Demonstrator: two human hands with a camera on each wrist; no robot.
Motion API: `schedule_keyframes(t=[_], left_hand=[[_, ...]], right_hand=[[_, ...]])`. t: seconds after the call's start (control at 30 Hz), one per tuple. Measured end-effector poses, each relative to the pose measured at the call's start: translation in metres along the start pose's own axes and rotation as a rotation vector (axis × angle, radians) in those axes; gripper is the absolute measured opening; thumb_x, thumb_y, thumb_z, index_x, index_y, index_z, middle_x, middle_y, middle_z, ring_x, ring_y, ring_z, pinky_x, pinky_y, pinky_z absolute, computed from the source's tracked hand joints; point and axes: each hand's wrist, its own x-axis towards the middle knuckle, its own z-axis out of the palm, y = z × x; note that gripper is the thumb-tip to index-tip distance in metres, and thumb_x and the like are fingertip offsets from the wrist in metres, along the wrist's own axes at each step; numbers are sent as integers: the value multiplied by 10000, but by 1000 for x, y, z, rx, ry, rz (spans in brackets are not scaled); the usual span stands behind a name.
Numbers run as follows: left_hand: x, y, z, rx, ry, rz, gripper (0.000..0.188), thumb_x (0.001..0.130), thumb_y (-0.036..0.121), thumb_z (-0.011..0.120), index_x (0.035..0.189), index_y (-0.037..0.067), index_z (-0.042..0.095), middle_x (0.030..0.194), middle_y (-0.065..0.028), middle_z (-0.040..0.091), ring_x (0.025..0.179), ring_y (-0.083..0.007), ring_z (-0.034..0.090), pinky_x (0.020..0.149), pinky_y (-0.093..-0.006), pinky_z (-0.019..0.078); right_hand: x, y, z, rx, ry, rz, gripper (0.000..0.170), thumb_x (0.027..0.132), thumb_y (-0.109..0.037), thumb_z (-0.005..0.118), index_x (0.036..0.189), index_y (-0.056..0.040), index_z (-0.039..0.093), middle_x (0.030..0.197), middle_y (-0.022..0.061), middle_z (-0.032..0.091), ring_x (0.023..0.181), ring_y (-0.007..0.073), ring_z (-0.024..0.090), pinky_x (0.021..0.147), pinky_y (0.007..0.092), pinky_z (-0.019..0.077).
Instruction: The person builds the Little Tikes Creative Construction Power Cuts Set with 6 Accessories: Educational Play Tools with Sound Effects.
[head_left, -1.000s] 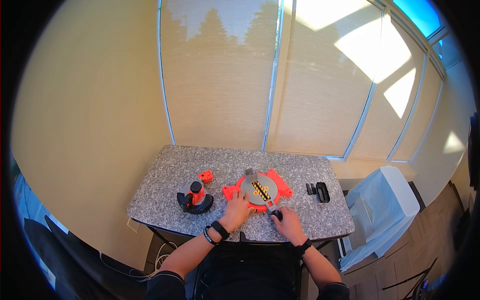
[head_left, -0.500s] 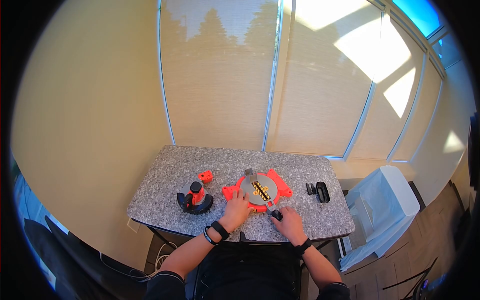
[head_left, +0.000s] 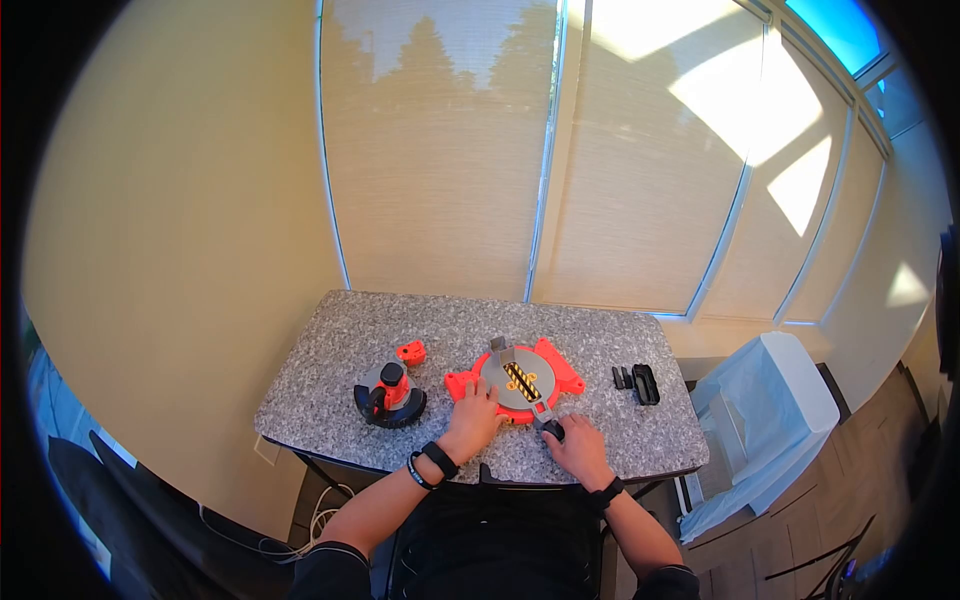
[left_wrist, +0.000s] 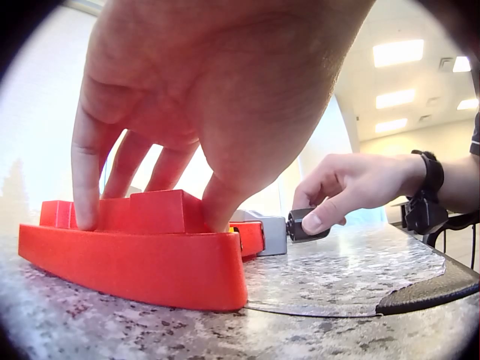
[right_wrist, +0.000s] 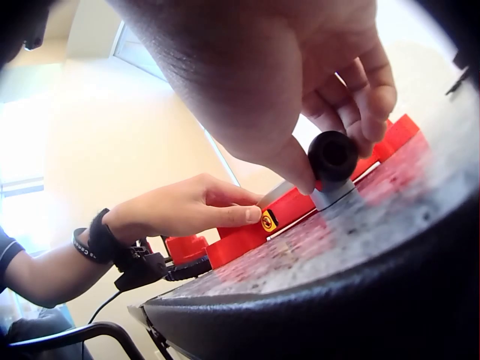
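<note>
A red toy miter-saw base lies flat on the table, carrying a round grey turntable with a yellow-and-black striped slot. Its left front is gripped by my left hand, fingers over the top and thumb at the front edge, as the left wrist view shows. My right hand pinches a black knob between thumb and fingers. That knob sits at the end of the turntable's grey arm, low over the tabletop. To the left stands a red and black saw head with a dark rounded guard.
Behind the saw head lies a small red block. A black tray-like part and small black pieces lie at the right. A bin with a pale bag stands beyond the right edge of the speckled table.
My right fingers have shifted very slightly at the knob. The left hand, the base and the other parts stay in place.
</note>
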Motion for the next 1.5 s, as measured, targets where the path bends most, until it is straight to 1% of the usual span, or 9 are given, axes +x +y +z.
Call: schedule_keyframes(t=[0.07,0.13,0.27,0.33,0.57,0.73,0.93,1.33,1.5], left_hand=[[0,0,-1,-5,-4,-2,647,867,379,724,1347,-12,535,1381,-239,479,1277,-402,479,898,-460,555],[0,0,-1,-8,-4,-4,648,866,379,725,1347,-11,536,1385,-240,477,1281,-405,478,897,-461,556],[0,1,-2,-12,-11,-5,649,864,379,726,1346,-12,537,1386,-241,476,1283,-408,480,894,-460,558],[0,0,-2,-9,-6,0,651,864,379,726,1348,-12,536,1386,-242,476,1284,-411,480,890,-460,559],[0,-1,0,-8,-11,1,657,869,392,719,1356,-8,533,1389,-238,476,1285,-410,479,896,-456,557],[0,-1,1,13,-9,1,661,872,404,714,1359,-2,531,1390,-232,475,1285,-408,479,898,-456,556],[0,0,1,3,-16,-5,658,874,397,712,1361,-2,521,1393,-232,470,1290,-409,473,903,-459,555],[0,0,0,-11,-9,-6,644,869,382,720,1347,-8,536,1388,-239,473,1284,-408,476,901,-460,555],[0,-1,1,-15,-13,-5,646,871,386,718,1349,-8,536,1391,-240,473,1285,-407,475,899,-460,556]], right_hand=[[0,0,0,11,14,0,335,843,-326,735,887,-14,621,896,159,636,904,369,637,755,478,527],[0,0,-1,-11,-12,4,321,855,-312,716,914,-8,633,926,152,636,907,354,640,742,474,538],[0,2,1,-2,-24,21,326,860,-319,712,922,-6,642,929,155,642,912,358,642,751,477,537],[-1,4,4,42,18,27,356,847,-350,734,898,-12,638,897,160,641,904,370,642,772,472,530],[-1,-1,-4,80,11,70,387,808,-370,779,901,-22,637,909,140,641,908,350,644,773,455,529],[0,1,1,19,7,56,374,819,-362,765,874,-23,615,904,148,637,908,364,639,770,467,525],[0,0,-1,14,15,20,361,840,-347,742,859,-14,603,899,170,638,904,380,637,765,477,524],[1,3,4,12,-23,48,363,878,-356,697,895,-3,614,918,191,648,901,390,644,768,491,527],[1,3,3,45,-27,81,392,847,-383,733,906,-12,621,929,172,652,907,381,646,774,480,528]])
